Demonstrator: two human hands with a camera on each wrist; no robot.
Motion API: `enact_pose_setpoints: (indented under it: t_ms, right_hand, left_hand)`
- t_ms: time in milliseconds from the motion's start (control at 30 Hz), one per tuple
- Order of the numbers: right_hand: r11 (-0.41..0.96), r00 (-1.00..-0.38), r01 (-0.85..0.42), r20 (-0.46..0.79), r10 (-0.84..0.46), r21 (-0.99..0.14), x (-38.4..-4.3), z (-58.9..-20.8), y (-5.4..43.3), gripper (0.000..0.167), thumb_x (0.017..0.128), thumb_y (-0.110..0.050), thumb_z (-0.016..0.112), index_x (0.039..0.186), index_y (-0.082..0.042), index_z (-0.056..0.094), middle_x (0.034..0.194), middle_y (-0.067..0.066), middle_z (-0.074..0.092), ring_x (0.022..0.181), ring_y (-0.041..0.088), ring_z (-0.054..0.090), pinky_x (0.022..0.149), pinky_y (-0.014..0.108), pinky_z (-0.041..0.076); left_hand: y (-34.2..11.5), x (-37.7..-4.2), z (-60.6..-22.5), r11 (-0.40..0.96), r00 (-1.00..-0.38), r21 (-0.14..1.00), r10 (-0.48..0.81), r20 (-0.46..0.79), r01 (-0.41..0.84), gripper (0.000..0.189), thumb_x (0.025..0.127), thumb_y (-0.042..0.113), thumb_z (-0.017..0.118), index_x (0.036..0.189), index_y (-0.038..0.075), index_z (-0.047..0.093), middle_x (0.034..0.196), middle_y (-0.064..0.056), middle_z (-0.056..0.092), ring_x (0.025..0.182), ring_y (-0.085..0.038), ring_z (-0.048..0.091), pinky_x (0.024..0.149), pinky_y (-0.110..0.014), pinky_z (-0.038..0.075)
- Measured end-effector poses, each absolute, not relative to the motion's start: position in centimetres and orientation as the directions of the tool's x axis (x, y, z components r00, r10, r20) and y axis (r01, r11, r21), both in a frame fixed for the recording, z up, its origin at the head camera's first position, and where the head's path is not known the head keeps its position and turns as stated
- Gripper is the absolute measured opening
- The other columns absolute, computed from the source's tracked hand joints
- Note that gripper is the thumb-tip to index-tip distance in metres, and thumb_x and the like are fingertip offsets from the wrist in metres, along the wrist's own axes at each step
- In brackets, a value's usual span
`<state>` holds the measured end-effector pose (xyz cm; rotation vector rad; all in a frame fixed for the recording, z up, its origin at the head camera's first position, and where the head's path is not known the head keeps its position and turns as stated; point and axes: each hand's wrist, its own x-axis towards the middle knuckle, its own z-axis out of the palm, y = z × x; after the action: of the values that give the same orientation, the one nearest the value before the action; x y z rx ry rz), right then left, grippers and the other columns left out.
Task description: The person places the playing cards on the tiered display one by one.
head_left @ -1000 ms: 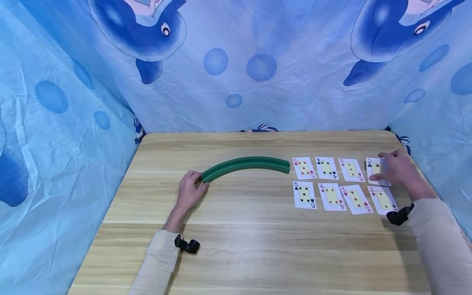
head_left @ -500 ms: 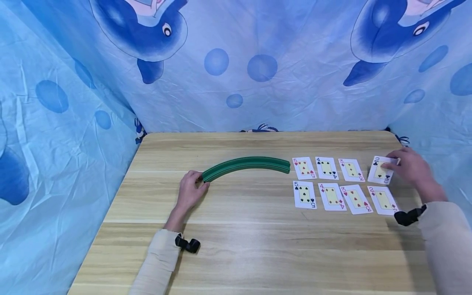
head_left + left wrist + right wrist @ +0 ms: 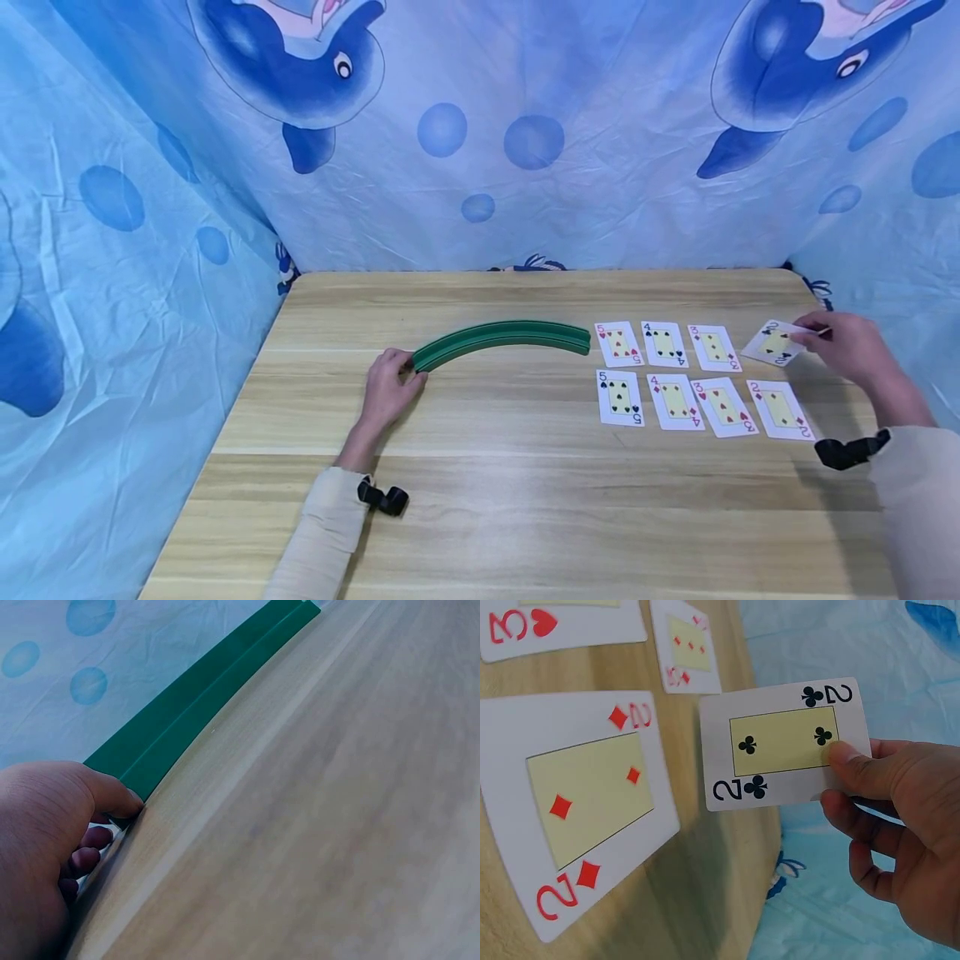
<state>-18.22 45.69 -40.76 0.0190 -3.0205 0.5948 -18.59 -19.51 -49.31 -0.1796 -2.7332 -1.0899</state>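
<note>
My right hand pinches the two of clubs card by one end, thumb on its face, above the right end of the card rows. In the right wrist view the two of diamonds lies flat on the table beside it. On the left, my left hand holds the near end of a curved green card holder, a long grooved strip resting on the table. The left wrist view shows the thumb against the side of the strip; its other fingers curl behind, partly hidden.
To the right of the strip, face-up cards lie in two rows, among them the five of hearts, the five of spades and the three of diamonds. A blue dolphin-print cloth stands behind the wooden table.
My right hand has lifted the two of clubs off the table, moved a little to the right and turned the card. The left hand and the green strip stay in place.
</note>
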Motion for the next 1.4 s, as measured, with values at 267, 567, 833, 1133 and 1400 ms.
enact_pose_setpoints:
  t_ms: [267, 567, 833, 1133, 1400]
  right_hand:
    - [0.932, -0.991, -0.078, 0.132, -0.032, -0.353, -18.2, -39.4, 43.9, 0.027, 0.096, -0.01, 0.063, 0.112, 0.011, 0.065, 0.09, 0.03, 0.068, 0.066, 0.011, 0.052, 0.052, 0.023, 0.038]
    - [0.922, -0.959, -0.203, 0.257, -0.119, -0.331, -18.6, -37.6, 39.5, 0.021, 0.094, -0.007, 0.066, 0.108, 0.009, 0.07, 0.081, 0.021, 0.069, 0.059, -0.001, 0.042, 0.051, 0.024, 0.035]
    - [0.912, -0.932, -0.272, 0.319, -0.171, -0.307, -19.2, -36.4, 35.6, 0.019, 0.091, -0.007, 0.07, 0.106, 0.004, 0.073, 0.082, 0.018, 0.07, 0.061, 0.006, 0.045, 0.054, 0.024, 0.036]
    - [0.897, -0.945, -0.278, 0.264, -0.191, -0.344, -20.2, -35.4, 30.9, 0.022, 0.094, -0.006, 0.066, 0.112, 0.004, 0.071, 0.094, 0.022, 0.07, 0.076, 0.027, 0.057, 0.064, 0.031, 0.04]
    - [0.852, -0.92, -0.368, 0.277, -0.276, -0.372, -21.0, -35.0, 27.4, 0.022, 0.095, -0.008, 0.066, 0.113, 0.002, 0.071, 0.097, 0.021, 0.072, 0.078, 0.025, 0.059, 0.066, 0.033, 0.042]
  left_hand:
    - [-19.6, -18.5, -49.5, 0.72, -0.966, 0.662, 0.046, 0.253, 0.208, 0.031, 0.083, 0.012, 0.076, 0.11, -0.003, 0.071, 0.103, -0.017, 0.066, 0.094, -0.032, 0.058, 0.085, -0.04, 0.043]
    - [-19.5, -18.7, -49.6, 0.715, -0.973, 0.673, 0.041, 0.228, 0.188, 0.032, 0.084, 0.013, 0.076, 0.112, -0.003, 0.071, 0.106, -0.018, 0.066, 0.096, -0.032, 0.058, 0.087, -0.042, 0.045]
    - [-19.5, -18.6, -49.6, 0.714, -0.975, 0.677, 0.038, 0.219, 0.18, 0.033, 0.084, 0.013, 0.076, 0.113, -0.003, 0.071, 0.106, -0.017, 0.066, 0.097, -0.032, 0.058, 0.087, -0.043, 0.044]
    - [-19.5, -18.6, -49.5, 0.708, -0.975, 0.684, 0.034, 0.217, 0.177, 0.032, 0.084, 0.012, 0.076, 0.112, -0.003, 0.071, 0.106, -0.017, 0.066, 0.097, -0.032, 0.058, 0.088, -0.043, 0.044]
    - [-19.5, -18.5, -49.4, 0.707, -0.972, 0.681, 0.038, 0.232, 0.19, 0.031, 0.085, 0.012, 0.075, 0.111, -0.003, 0.071, 0.105, -0.018, 0.066, 0.097, -0.032, 0.058, 0.089, -0.044, 0.044]
